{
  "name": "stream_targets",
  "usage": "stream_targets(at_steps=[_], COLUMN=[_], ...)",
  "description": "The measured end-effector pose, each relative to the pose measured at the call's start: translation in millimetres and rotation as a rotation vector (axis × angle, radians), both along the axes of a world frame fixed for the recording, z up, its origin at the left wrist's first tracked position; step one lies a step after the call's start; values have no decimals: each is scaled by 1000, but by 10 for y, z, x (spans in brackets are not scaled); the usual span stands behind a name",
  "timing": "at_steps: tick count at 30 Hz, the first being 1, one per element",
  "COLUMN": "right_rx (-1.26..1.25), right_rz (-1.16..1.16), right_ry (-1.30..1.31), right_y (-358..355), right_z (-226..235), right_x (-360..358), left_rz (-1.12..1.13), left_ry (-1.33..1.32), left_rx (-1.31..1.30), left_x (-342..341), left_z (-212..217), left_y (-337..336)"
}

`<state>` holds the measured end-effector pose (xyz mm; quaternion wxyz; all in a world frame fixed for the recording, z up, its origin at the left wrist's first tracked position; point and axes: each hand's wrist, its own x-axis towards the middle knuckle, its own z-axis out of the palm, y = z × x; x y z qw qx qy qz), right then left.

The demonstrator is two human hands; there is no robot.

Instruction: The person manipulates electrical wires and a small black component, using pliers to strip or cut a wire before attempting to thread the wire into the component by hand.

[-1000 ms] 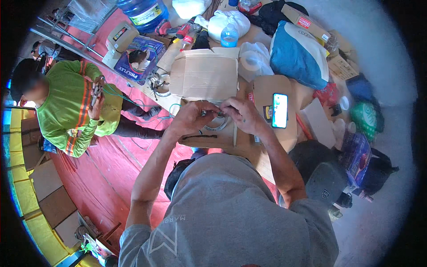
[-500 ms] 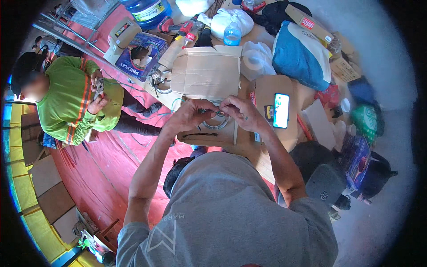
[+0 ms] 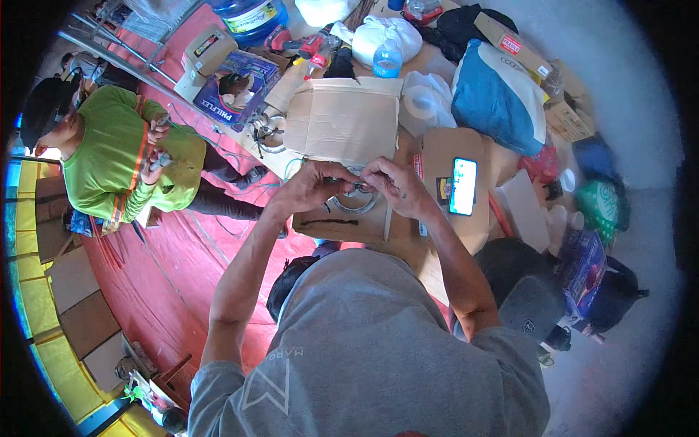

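Note:
My left hand and my right hand meet over an open cardboard box. Fingers of both are pinched together around a small dark piece, too small to name and partly covered by the fingertips. Directly beneath lies a pale metallic ring inside the box, its far part mostly behind my hands. A thin dark strip rests in the box on the near left. The box's lid is folded back, away from me.
A lit phone lies on a cardboard piece at right. Behind are a water bottle, a red drill and a blue-white bag. At left, a co-worker in a green shirt handles a small grey object. Cables lie on the table's left.
My hands stay pinched together in nearly the same place above the box. The co-worker's hands have moved apart a little, and the view has shifted slightly.

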<state>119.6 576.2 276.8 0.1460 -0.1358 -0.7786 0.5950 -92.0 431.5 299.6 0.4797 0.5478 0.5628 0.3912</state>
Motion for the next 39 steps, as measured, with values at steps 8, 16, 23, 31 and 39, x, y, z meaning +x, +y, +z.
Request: stream_targets(at_steps=[8,16,23,31,39], right_rx=[-63,-94,-139,-112,-81], right_rz=[37,38,-28,-79,-129], right_ry=[-22,-53,-25,-32,37], right_y=[1,17,-7,-40,-89], right_z=[105,96,8,-75,-22], right_x=[-10,-53,-96,-98,-118], left_rz=[61,14,64,67,66], left_ry=[-55,-54,-126,-102,-81], left_rx=[1,-52,-69,-63,-20], left_x=[0,-41,-8,19,28], left_z=[-54,-56,-24,-49,-95], left_y=[-8,12,10,25,46])
